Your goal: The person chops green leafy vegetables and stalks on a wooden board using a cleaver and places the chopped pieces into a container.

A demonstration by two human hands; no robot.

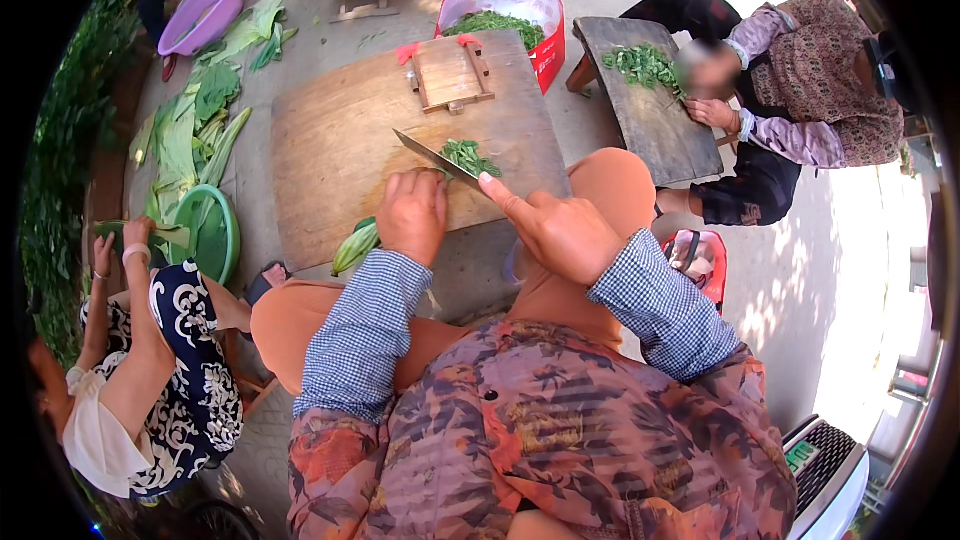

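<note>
My right hand (562, 229) grips a kitchen knife (435, 155), its index finger laid along the top of the blade near the handle. The handle itself is hidden in my palm. Under the curled fingers of my left hand (412, 214), a bundle of green leaves with pale stalks (355, 247) is pressed on the wooden board (337, 142). Its stalk end sticks out at the board's near edge. Chopped greens (471, 157) lie in a small heap just beyond the blade. Farther back on the board rests a small wooden frame (452, 75) with red material at its corners.
A red-trimmed bag (551, 52) of cut greens stands behind the board. Co-workers sit at both sides, the right one at a low table (652, 127) with chopped leaves. Large leaves (180, 135), a green basin (231, 229) and a purple basin (217, 0) are at left.
</note>
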